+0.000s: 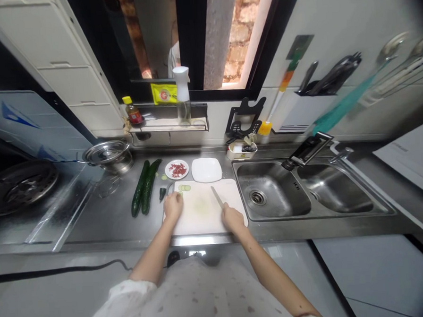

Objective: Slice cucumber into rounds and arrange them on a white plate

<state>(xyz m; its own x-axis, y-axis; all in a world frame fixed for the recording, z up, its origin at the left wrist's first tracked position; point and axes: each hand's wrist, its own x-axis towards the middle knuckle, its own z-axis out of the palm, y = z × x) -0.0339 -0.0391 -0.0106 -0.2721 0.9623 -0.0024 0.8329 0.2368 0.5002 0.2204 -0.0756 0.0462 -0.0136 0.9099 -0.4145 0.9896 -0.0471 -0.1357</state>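
A white cutting board (204, 220) lies on the steel counter in front of me. My right hand (233, 217) is wrapped round the handle of a knife (217, 196), its blade pointing away and to the left over the board. At the board's left side my left hand (173, 205) is closed with curled fingers; whatever is inside them is hidden. Just beyond those fingers lie a few pale green cucumber slices (184, 188). A dark green cucumber end piece (162, 194) rests on the counter beside the board. Farther left, two whole cucumbers (145, 188) lie side by side.
Behind the board stand a small plate of chopped red pieces (177, 169) and a white square plate (206, 170). A double sink (273, 188) borders the right side. A lidded steel pot (108, 157) and a wok (21, 187) are at left. A shelf (170, 126) holds bottles.
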